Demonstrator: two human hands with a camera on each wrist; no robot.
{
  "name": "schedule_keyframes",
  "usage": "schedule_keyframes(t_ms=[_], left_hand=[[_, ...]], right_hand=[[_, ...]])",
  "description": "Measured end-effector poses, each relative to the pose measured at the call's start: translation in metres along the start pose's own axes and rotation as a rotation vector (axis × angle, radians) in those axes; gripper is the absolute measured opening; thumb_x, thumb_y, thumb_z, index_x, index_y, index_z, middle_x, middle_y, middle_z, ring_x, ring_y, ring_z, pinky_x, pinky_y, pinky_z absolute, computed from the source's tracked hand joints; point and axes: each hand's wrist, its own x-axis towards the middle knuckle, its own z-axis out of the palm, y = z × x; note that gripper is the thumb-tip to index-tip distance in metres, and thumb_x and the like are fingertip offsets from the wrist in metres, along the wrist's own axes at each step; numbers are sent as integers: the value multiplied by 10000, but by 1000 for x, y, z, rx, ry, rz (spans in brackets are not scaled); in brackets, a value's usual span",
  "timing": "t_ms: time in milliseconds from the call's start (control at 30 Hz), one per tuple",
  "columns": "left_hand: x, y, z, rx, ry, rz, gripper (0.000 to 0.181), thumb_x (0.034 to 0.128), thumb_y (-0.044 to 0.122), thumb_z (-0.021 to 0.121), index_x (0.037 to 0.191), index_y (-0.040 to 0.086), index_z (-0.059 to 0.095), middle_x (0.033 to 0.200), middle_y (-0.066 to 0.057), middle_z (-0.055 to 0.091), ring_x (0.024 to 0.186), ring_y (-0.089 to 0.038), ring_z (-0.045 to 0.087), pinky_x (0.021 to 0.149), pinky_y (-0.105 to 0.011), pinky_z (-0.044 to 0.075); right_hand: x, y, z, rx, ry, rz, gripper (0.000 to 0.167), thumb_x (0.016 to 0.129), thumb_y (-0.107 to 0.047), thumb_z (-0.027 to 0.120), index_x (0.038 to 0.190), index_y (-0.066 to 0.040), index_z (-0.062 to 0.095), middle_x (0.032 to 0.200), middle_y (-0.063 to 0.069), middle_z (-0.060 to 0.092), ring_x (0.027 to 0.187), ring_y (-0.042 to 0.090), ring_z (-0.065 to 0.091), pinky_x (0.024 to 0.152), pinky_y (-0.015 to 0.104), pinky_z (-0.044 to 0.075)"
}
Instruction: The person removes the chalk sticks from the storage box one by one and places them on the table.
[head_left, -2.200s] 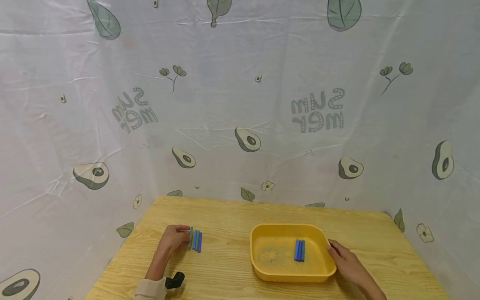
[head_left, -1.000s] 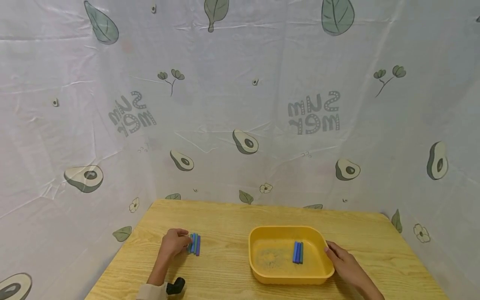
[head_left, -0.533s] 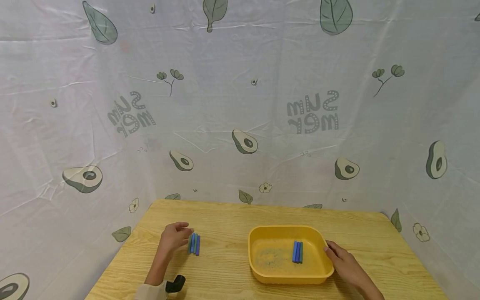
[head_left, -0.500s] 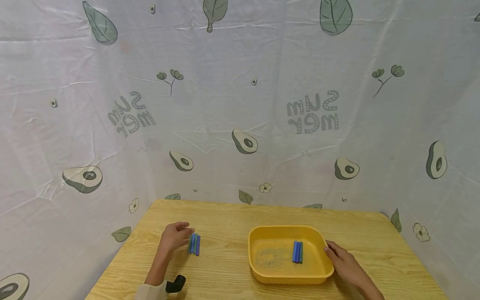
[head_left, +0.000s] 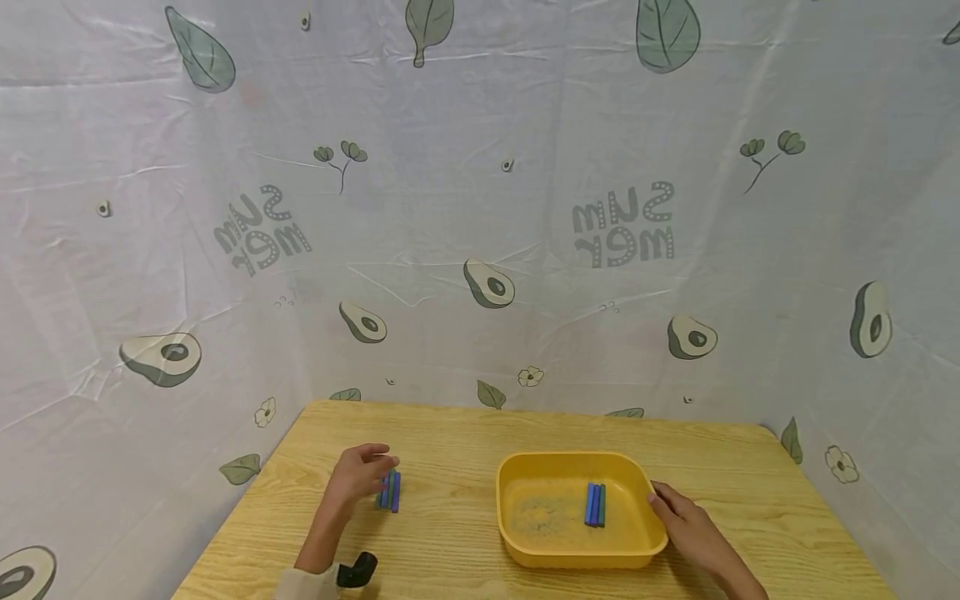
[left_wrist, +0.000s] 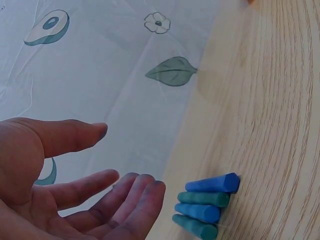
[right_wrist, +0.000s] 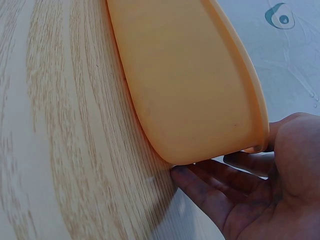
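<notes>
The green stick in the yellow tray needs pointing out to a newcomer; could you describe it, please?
On the table, find the yellow tray. Inside, three sticks lie side by side; the green stick is rightmost, the others blue.

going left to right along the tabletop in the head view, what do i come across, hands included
Left hand → row of four blue and green sticks → yellow tub with three more sticks lying inside → right hand at the tub's right end.
</notes>
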Motion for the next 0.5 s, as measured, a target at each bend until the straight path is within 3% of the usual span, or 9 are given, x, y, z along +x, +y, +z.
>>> schedule_keyframes(t_ms=[500], left_hand=[[-6, 11, 22, -64, -122, 42, 589, 1023, 167, 733, 1485, -134, 527, 1320, -300, 657, 1215, -494, 684, 982, -555, 626]], right_hand=[[0, 1, 1, 25, -1, -19, 621, 1178, -361, 416, 1592, 102, 400, 1564, 336, 523, 1389, 471, 589, 1087, 567, 555]])
